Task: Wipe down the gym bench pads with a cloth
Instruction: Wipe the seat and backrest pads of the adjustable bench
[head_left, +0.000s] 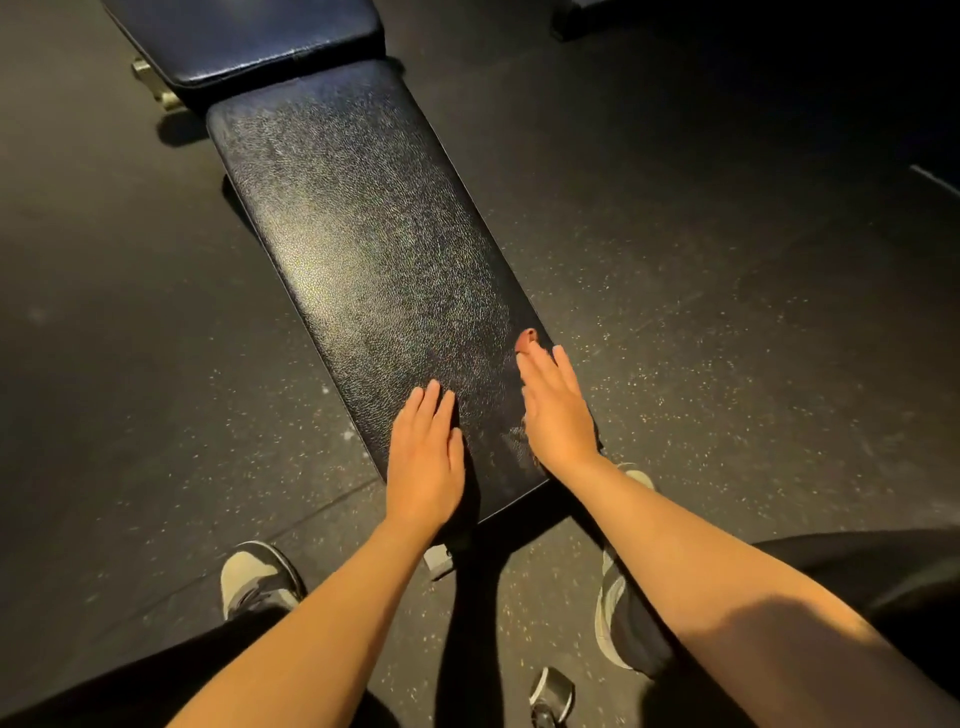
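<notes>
Black textured pad (363, 260) runs from upper left to lower centre. We rest our left hand (423, 457) and right hand (558, 415) flat on its near end, fingers (431, 402) straight, gripping nothing we can see.

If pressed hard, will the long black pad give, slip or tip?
The long pad likely gives slightly; rounded edges suggest cushioning. Its glossy grained cover may be slippery. Tipping seems unlikely: its frame stands on the floor.
</notes>
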